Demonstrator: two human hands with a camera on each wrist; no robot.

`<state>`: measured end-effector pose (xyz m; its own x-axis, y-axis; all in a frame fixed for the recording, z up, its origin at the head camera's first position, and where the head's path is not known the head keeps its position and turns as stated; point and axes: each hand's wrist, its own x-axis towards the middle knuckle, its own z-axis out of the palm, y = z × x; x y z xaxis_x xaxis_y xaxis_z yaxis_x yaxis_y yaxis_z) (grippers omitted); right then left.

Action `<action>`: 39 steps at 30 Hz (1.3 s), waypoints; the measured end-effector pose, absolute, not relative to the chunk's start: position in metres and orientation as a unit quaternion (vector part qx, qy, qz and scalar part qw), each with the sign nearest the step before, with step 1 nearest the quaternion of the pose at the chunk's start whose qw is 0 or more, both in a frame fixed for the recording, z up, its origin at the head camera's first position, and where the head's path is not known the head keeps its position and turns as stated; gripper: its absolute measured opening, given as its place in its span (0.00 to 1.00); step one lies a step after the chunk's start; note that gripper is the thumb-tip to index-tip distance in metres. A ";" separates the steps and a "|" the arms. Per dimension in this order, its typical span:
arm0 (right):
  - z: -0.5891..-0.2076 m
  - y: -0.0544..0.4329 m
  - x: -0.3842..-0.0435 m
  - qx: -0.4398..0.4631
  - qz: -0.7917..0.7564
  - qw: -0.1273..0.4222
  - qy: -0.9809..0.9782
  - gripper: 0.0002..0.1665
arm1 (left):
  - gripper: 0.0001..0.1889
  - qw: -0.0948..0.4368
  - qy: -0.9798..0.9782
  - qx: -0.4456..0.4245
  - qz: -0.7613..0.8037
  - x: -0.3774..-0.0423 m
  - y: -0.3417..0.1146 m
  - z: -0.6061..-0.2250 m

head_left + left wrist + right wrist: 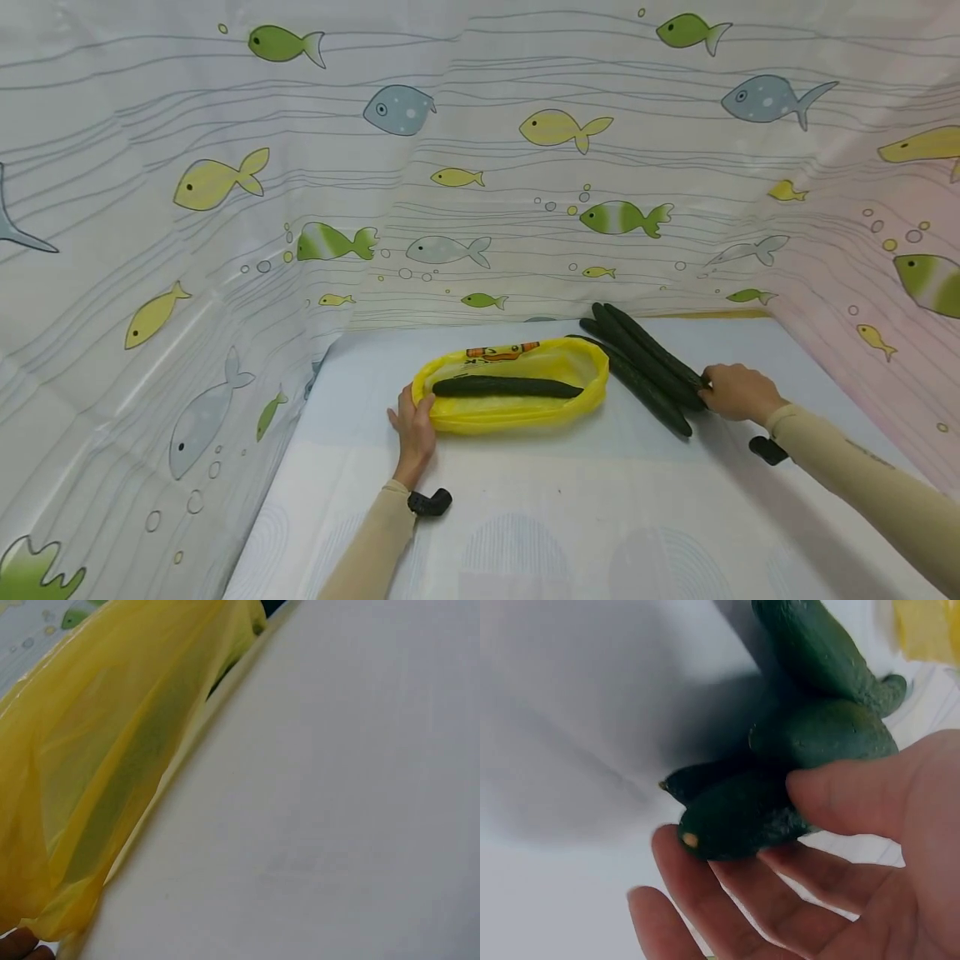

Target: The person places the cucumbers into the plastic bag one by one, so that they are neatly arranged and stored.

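Observation:
A yellow plastic bag (517,422) lies with its mouth spread wide, and one dark green cucumber (506,387) is inside. My left hand (415,429) holds the bag's left end; in the left wrist view only its fingertips (19,945) show, at the yellow plastic. To the right of the bag, several cucumbers (637,385) lie side by side on a slant. At their near end is my right hand (738,393). In the right wrist view, its thumb rests on one cucumber (739,817) and its fingers curve beneath the tip, with other cucumbers (821,735) beside it.
A pale tabletop (525,483) with faint arch patterns lies under everything. Fish-printed sheeting (480,150) stands behind the table and on both sides. The bag's right end lies close to the cucumber pile.

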<state>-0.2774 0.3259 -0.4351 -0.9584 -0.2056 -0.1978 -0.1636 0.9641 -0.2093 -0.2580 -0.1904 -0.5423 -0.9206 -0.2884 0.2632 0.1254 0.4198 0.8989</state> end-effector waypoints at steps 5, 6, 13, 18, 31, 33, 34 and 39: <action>-0.438 0.325 -0.271 -0.084 -0.113 0.128 0.982 0.17 | 0.29 0.193 -0.820 0.050 -0.536 -0.258 -0.191 -0.543; -0.438 0.325 -0.270 -0.083 -0.115 0.130 0.981 0.16 | 0.29 0.193 -0.820 0.051 -0.536 -0.258 -0.191 -0.544; -0.442 0.326 -0.266 -0.091 -0.116 0.116 0.982 0.15 | 0.29 0.195 -0.817 0.054 -0.540 -0.257 -0.190 -0.544; -0.445 0.327 -0.264 -0.089 -0.130 0.104 0.982 0.16 | 0.29 0.197 -0.817 0.053 -0.540 -0.256 -0.190 -0.544; -0.449 0.330 -0.263 -0.065 -0.176 0.006 0.982 0.23 | 0.29 0.188 -0.816 0.044 -0.545 -0.256 -0.191 -0.542; -0.450 0.331 -0.264 -0.064 -0.181 -0.020 0.981 0.21 | 0.29 0.186 -0.816 0.044 -0.546 -0.255 -0.191 -0.542; -0.450 0.332 -0.264 -0.065 -0.184 -0.031 0.980 0.20 | 0.29 0.184 -0.817 0.045 -0.545 -0.255 -0.191 -0.543; -0.448 0.332 -0.264 -0.061 -0.185 -0.071 0.978 0.20 | 0.30 0.184 -0.820 0.050 -0.540 -0.256 -0.190 -0.544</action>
<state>-0.2639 0.3325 -0.4475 -0.9826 -0.0920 0.1615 -0.1447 0.9240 -0.3541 -0.2555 -0.1903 -0.5439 -0.9277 -0.2796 0.2474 0.1173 0.4108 0.9041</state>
